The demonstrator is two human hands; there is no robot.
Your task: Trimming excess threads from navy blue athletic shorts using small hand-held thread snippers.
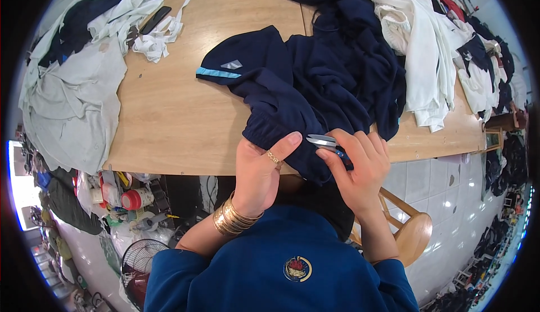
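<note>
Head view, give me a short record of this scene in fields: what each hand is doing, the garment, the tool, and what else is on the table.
left hand: pressed flat on the elastic cuff of the navy garment, thumb stretched toward the tool
right hand: grips small thread snips, blades pointing at the left thumb
garment: dark navy, light blue stripe on one part, bunched over the table edge
table: wooden table
elsewhere: white garments at right, pale grey cloth at left, white fabric strips behind

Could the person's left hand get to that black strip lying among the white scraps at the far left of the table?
Probably yes. The left hand rests on the navy garment, and bare table lies between it and the black strip, though it is a long stretch.
</note>
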